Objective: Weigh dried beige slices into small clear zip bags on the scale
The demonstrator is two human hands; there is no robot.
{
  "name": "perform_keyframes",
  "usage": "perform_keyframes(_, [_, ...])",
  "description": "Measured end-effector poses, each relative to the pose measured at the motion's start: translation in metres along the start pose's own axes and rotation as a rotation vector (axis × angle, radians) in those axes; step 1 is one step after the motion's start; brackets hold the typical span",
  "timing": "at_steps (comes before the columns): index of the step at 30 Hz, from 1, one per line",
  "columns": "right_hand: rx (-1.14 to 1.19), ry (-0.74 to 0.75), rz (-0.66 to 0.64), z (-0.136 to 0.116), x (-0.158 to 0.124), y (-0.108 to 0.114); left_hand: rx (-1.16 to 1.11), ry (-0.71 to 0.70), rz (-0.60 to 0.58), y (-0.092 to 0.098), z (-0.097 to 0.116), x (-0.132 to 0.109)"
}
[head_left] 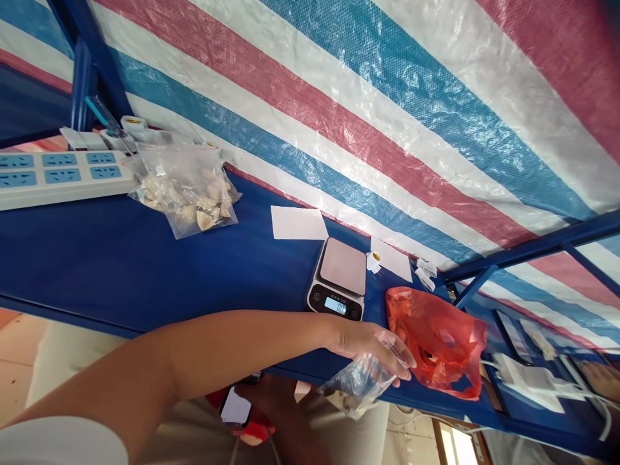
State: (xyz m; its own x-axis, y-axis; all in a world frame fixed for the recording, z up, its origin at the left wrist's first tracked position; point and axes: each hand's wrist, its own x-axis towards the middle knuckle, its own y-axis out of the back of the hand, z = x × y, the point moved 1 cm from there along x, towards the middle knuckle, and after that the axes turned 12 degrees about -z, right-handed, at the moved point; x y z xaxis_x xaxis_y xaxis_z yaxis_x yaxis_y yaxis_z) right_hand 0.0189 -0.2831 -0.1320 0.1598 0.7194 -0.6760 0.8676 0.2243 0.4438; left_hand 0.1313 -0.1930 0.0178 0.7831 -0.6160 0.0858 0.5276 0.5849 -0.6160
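Observation:
My left hand (pixel 375 347) reaches across the front of the table and grips the top of a clear plastic bag (pixel 358 384) between thumb and fingers. A few pale and dark pieces lie in the bag's bottom, past the table edge. Just behind the hand is a kitchen scale (pixel 339 278), its platform bare and its display lit. To the right of the hand lies a crumpled red plastic bag (pixel 436 339). My right hand (pixel 266 397) is low in shadow over my lap, beside a phone-like device (pixel 236 408) and something red; its fingers are blurred.
On the left, clear bags of pale dried pieces (pixel 194 194) lie beside a white power strip (pixel 62 174). White papers (pixel 299 223) and a small plug (pixel 374 261) are near the striped sheet (pixel 339 123). Another person's hand (pixel 600 378) shows at far right, near white cables.

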Motion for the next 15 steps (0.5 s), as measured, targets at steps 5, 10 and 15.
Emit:
perform_keyframes(5, [0.012, 0.024, 0.038, -0.005, 0.002, -0.006, -0.051, 0.055, 0.022, -0.006, 0.007, -0.004])
perform_keyframes(10, [0.008, 0.008, -0.029, -0.002, 0.003, 0.003, -0.046, 0.051, 0.01, -0.006, 0.006, -0.005])
perform_keyframes(15, [-0.026, 0.019, -0.034, -0.001, 0.0, 0.011, -0.021, 0.01, 0.007, -0.001, 0.001, -0.002])
